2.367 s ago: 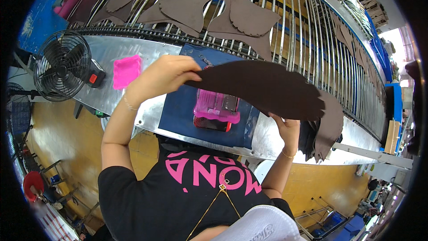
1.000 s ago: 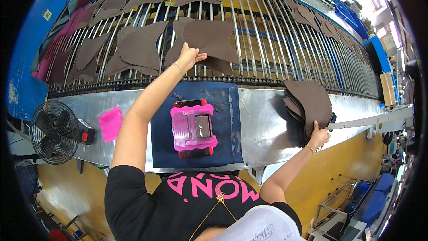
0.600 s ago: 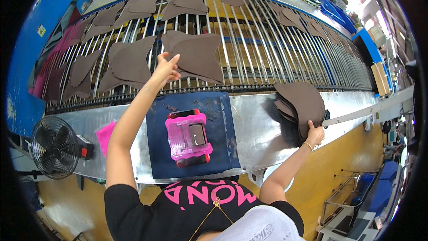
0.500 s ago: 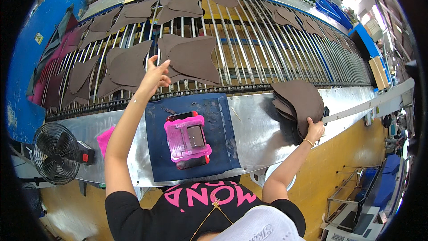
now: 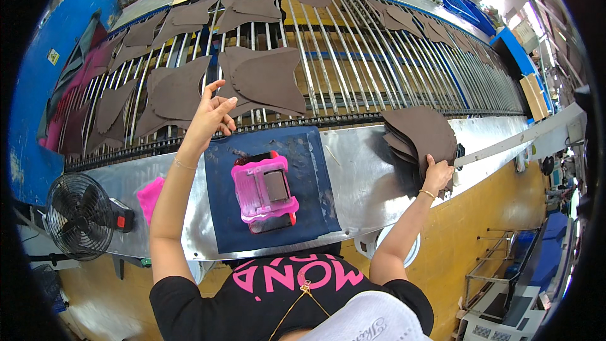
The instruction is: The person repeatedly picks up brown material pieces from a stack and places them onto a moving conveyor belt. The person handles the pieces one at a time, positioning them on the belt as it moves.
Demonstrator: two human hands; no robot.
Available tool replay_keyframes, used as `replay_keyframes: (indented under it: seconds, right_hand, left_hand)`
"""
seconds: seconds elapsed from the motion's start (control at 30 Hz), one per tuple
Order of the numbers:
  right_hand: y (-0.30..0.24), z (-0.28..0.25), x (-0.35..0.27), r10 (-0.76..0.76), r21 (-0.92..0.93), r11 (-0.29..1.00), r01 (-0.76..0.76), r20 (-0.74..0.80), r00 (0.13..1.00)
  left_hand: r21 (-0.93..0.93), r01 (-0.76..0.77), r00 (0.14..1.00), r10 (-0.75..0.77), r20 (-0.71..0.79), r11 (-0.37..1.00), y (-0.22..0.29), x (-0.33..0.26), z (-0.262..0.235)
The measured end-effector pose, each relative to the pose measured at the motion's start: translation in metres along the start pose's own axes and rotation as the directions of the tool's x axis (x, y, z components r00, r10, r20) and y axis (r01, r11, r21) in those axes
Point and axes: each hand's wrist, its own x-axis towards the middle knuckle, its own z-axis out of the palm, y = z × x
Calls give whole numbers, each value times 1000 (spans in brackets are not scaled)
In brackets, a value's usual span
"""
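My left hand [image 5: 213, 115] is raised over the near edge of the roller conveyor, its fingers apart and slightly bent, with nothing in it. Just beyond it lies an overlapping pair of dark brown, curved cut pieces [image 5: 268, 79] on the rollers. At the right, my right hand [image 5: 437, 175] is at the near edge of a stack of similar brown pieces [image 5: 426, 132]. Its thumb presses on the top piece, while the other fingers are partly hidden at the stack's edge. A pink frame-like device [image 5: 252, 192] sits on a dark blue mat [image 5: 224, 230] between my arms.
More brown pieces [image 5: 180, 88] lie in rows along the conveyor [image 5: 353, 69]. On the metal table [image 5: 353, 183] are a black fan [image 5: 79, 215] and a pink cloth [image 5: 149, 197]. A pale bar [image 5: 524, 142] slants in from the right. Blue panels [image 5: 44, 113] flank the left end.
My left hand has drawn back slightly toward me, off the brown pieces on the conveyor. My right hand has shifted slightly left and farther onto the stack.
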Motion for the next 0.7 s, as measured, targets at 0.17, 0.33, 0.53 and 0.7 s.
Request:
replay_keyframes:
  seconds: [0.17, 0.33, 0.53, 0.7]
  right_hand:
    - [15, 17, 13, -123, 131, 983, 128, -45, 991]
    - [-10, -44, -5, -214, 579, 813, 62, 198, 957]
    - [-72, -132, -67, -575, 960, 169, 223, -88, 813]
    - [-130, -142, -135, -758, 959, -210, 190, -282, 588]
  left_hand:
    - [12, -16, 1000, 16, 14, 1000, 4, -5, 6]
    - [33, -29, 999, 28, 22, 999, 13, -15, 6]
    - [70, -191, 977, 183, 114, 979, 14, -21, 27]
    - [115, -102, 989, 88, 119, 988, 35, -53, 19]
